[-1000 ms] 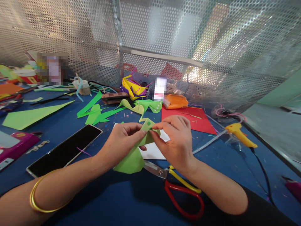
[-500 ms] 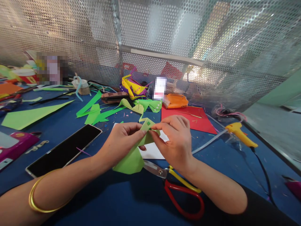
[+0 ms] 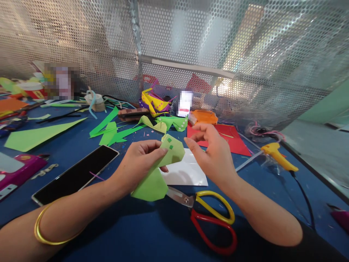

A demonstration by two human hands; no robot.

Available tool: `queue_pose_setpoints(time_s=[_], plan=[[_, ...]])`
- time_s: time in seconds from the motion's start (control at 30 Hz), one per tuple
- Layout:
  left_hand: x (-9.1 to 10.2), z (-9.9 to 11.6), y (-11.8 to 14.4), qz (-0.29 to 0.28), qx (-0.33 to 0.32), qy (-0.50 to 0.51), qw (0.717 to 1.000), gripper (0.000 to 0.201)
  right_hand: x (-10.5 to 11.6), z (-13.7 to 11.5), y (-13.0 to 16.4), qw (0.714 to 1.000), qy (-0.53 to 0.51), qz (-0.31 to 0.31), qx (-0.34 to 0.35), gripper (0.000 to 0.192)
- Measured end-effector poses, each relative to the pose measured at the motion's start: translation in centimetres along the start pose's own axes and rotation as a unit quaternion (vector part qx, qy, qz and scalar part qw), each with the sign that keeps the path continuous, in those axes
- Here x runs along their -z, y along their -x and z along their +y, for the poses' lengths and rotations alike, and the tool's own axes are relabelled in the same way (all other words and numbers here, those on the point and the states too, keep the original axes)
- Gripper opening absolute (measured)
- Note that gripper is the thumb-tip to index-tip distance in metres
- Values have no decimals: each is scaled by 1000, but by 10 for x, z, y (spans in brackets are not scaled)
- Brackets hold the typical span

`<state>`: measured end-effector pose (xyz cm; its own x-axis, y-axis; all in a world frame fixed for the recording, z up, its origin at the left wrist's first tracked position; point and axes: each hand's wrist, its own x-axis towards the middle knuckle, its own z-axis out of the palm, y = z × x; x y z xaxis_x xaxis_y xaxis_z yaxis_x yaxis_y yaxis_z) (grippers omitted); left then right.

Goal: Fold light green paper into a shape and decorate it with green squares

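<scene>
Two hands, left hand [image 3: 139, 160] pinching green paper [image 3: 160, 167], right hand [image 3: 212, 153] (loosely open) beside it

Matt green paper piece [image 3: 163, 163]; glossy phone screen [image 3: 76, 174]; perforated metal wall [image 3: 81, 47].

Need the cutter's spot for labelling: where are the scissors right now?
In the head view, the scissors lie flat on the blue table, low and right of centre, under the right hand, blades tucked beneath the green folded paper.
</scene>
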<state>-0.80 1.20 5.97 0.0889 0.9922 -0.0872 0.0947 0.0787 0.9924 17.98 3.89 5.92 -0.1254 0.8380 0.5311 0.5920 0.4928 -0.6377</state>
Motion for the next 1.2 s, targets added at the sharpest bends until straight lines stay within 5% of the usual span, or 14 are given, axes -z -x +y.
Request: queue_pose_setpoints(time_s=[0.1,0.2,1.2], plan=[[0,1,0,-1,-3,1,1000,17,-2,2,-3,983,-109,-94,-111,39],[0,0,0,-5,0,-4,1000,17,-7,2,-3,967,-172,-123,-143,36],[-2,-7,-2,-13,23,-9,1000,21,-13,-2,7,971,-179,-103,-116,27]])
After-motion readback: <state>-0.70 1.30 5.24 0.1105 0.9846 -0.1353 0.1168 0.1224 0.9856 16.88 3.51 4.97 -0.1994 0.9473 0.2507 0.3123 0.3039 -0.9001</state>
